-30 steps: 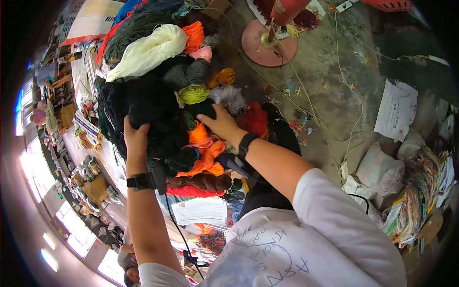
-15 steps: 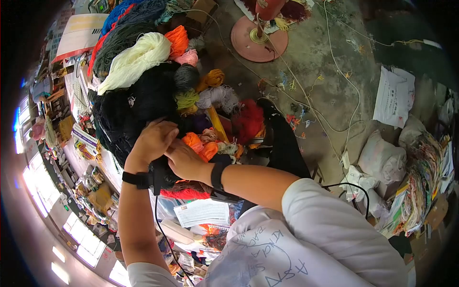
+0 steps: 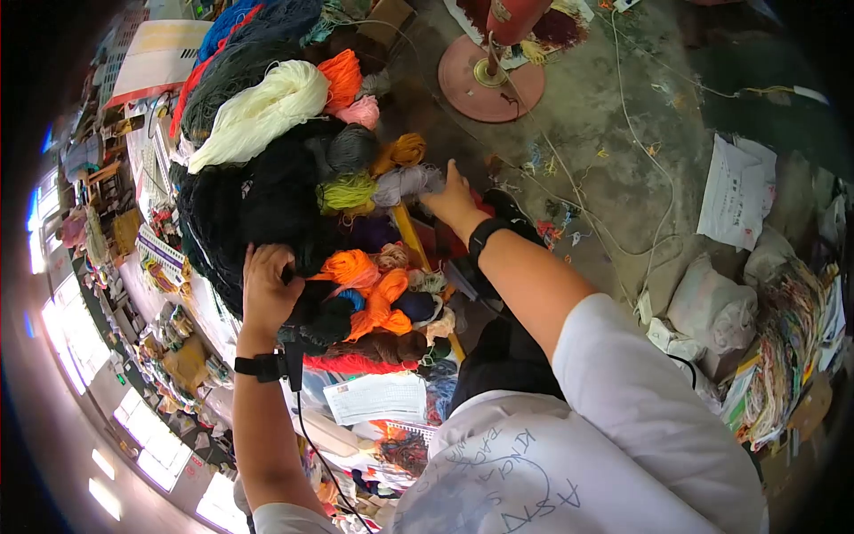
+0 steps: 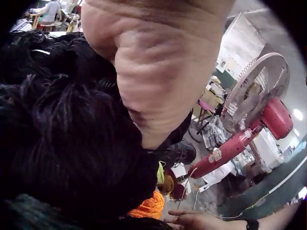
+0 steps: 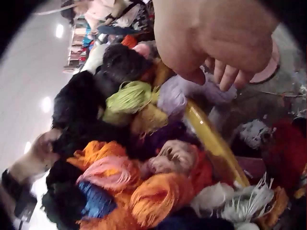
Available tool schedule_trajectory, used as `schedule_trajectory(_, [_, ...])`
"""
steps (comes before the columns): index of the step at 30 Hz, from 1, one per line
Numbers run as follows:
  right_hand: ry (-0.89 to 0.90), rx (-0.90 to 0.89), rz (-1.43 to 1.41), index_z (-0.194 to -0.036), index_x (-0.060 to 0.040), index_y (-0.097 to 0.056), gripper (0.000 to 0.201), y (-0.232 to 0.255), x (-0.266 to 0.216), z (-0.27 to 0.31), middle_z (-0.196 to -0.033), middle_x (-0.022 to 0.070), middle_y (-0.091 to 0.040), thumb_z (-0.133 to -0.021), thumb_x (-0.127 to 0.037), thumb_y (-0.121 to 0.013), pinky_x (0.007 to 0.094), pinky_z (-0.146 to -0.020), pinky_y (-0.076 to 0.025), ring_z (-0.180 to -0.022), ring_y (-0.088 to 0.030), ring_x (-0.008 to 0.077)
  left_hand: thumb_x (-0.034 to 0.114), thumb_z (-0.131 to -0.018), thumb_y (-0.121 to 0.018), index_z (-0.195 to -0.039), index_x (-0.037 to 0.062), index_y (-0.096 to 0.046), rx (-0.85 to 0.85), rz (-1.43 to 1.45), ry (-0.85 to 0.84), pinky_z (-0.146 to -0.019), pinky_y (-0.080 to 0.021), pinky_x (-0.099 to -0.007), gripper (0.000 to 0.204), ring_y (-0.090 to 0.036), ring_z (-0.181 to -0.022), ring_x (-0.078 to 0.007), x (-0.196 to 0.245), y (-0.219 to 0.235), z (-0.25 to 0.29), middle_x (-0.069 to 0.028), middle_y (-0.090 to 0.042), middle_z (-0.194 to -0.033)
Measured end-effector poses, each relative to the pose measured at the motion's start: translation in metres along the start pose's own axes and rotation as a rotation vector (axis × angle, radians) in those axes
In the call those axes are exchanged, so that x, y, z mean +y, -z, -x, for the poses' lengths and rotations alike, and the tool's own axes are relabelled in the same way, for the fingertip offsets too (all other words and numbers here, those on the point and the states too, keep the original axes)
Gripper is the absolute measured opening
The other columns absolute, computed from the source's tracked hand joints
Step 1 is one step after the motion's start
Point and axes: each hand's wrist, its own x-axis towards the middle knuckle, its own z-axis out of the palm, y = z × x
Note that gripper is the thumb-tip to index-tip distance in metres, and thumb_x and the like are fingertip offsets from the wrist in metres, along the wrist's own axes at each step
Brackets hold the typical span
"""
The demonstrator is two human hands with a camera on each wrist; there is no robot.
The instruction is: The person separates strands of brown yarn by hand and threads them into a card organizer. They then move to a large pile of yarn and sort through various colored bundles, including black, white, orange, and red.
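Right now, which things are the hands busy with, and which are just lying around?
In use:
left hand gripping the black yarn
right hand reaching onto the pale lilac yarn

Just lying about:
cream yarn
orange yarn
red fan base
white paper on the floor
printed sheet

Black yarn (image 3: 258, 200) heaped beside a cream skein (image 3: 262, 111), with orange yarn (image 3: 356, 267), lime-green yarn (image 3: 345, 190), pale lilac-grey yarn (image 3: 405, 182) and pink yarn (image 3: 363, 111) scattered around. Red yarn (image 3: 351, 362) below, over what looks like brown. Red fan base (image 3: 492, 84) on grey concrete floor (image 3: 605, 116). White T-shirt (image 3: 623, 427) scrawled with dark lettering; black wristbands.
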Motion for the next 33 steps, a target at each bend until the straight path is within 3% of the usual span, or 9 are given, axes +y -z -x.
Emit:
schedule_trajectory(4, [0.053, -0.099, -0.129, -0.148, -0.0052, -0.001, 0.113, -0.008, -0.01, -0.037, -0.145, 0.0244, -0.027, -0.067, -0.031, -0.076, 0.0378, -0.11, -0.027, -0.134, -0.029, 0.0367, 0.003, -0.061, -0.064, -0.081, 0.0089, -0.051, 0.023, 0.016, 0.003, -0.103, -0.032, -0.0493, 0.025, -0.055, -0.089, -0.0287, 0.003, -0.002, -0.001, -0.0056, -0.056, -0.084])
schedule_trajectory(6, [0.108, -0.051, -0.428, -0.145, -0.0019, -0.017, 0.102, -0.026, -0.021, -0.037, -0.14, 0.0238, -0.037, -0.066, -0.018, -0.08, 0.0352, -0.103, -0.035, -0.129, -0.038, 0.0308, 0.003, -0.062, -0.064, -0.081, 0.009, -0.051, 0.008, 0.017, 0.009, -0.103, -0.032, -0.0494, 0.024, -0.055, -0.09, -0.0285, 0.004, -0.001, -0.003, -0.0056, -0.056, -0.085])
schedule_trajectory(8, [0.134, -0.352, -0.684, -0.139, -0.0015, -0.031, 0.084, -0.03, -0.038, -0.029, -0.129, 0.0196, -0.052, -0.069, -0.013, -0.076, 0.0362, -0.099, -0.039, -0.119, -0.049, 0.0286, 0.003, -0.063, -0.064, -0.084, 0.0088, -0.053, -0.018, 0.076, 0.034, -0.102, -0.033, -0.0489, 0.025, -0.055, -0.093, -0.0299, 0.005, -0.003, -0.005, -0.0065, -0.058, -0.09])
schedule_trajectory(14, [0.519, 0.03, 0.12, -0.119, -0.0017, -0.053, 0.045, -0.06, -0.089, 0.072, -0.117, 0.0207, -0.055, -0.077, -0.014, -0.06, 0.0486, -0.093, -0.036, -0.113, -0.047, 0.0365, 0.002, -0.07, -0.062, -0.103, 0.009, -0.058, -0.049, 0.272, -0.027, -0.102, -0.033, -0.0481, 0.034, -0.054, -0.105, -0.0329, 0.06, 0.017, -0.063, -0.0098, -0.06, -0.107])
schedule_trajectory(18, [0.664, 0.028, 0.077, -0.121, 0.0001, -0.051, 0.042, -0.082, -0.093, 0.081, -0.124, 0.0238, -0.049, -0.08, -0.009, -0.054, 0.0515, -0.096, -0.032, -0.118, -0.041, 0.0384, 0.001, -0.076, -0.055, -0.112, 0.0066, -0.059, -0.214, 0.522, -0.248, -0.106, -0.032, -0.0391, 0.036, -0.049, -0.118, -0.033, 0.066, -0.012, -0.106, -0.0157, -0.056, -0.122])
schedule_trajectory(20, [0.519, 0.124, -0.23, -0.119, 0.0017, -0.052, 0.04, -0.088, -0.092, 0.088, -0.125, 0.0247, -0.048, -0.081, -0.008, -0.053, 0.0521, -0.098, -0.031, -0.119, -0.041, 0.0383, 0.01, -0.082, -0.055, -0.12, 0.0092, -0.057, -0.304, 0.01, -0.328, -0.106, -0.032, -0.0401, 0.038, -0.045, -0.123, -0.0337, 0.049, -0.04, -0.113, -0.0152, -0.049, -0.132])
schedule_trajectory(21, [0.616, -0.022, 0.106, -0.123, 0.0039, -0.048, 0.043, -0.099, -0.077, 0.078, -0.123, 0.0259, -0.048, -0.081, -0.008, -0.052, 0.0505, -0.1, -0.031, -0.118, -0.04, 0.0401, 0.016, -0.084, -0.055, -0.118, 0.0108, -0.06, -0.254, -0.08, -0.328, -0.106, -0.032, -0.0424, 0.035, -0.048, -0.118, -0.034, 0.041, -0.05, -0.112, -0.0124, -0.053, -0.127])
schedule_trajectory(24, [0.83, 0.076, 0.114, -0.127, 0.002, -0.043, 0.049, -0.084, -0.063, 0.085, -0.119, 0.0261, -0.048, -0.081, -0.009, -0.054, 0.047, -0.098, -0.034, -0.116, -0.041, 0.0417, 0.019, -0.082, -0.055, -0.109, 0.0135, -0.066, -0.316, -0.097, -0.122, -0.104, -0.036, -0.0406, 0.029, -0.05, -0.114, -0.0299, 0.031, -0.049, -0.108, -0.009, -0.057, -0.118])
schedule_trajectory(33, [0.363, 0.057, -0.13, -0.12, -0.006, -0.051, 0.043, -0.047, -0.035, 0.074, -0.115, 0.0173, -0.053, -0.082, -0.024, -0.06, 0.0455, -0.093, -0.041, -0.109, -0.049, 0.0396, 0.011, -0.08, -0.057, -0.104, 0.0125, -0.068, -0.178, 0.078, -0.05, -0.089, -0.046, -0.0407, 0.026, -0.054, -0.104, -0.0327, 0.02, -0.026, -0.091, -0.0109, -0.057, -0.109])
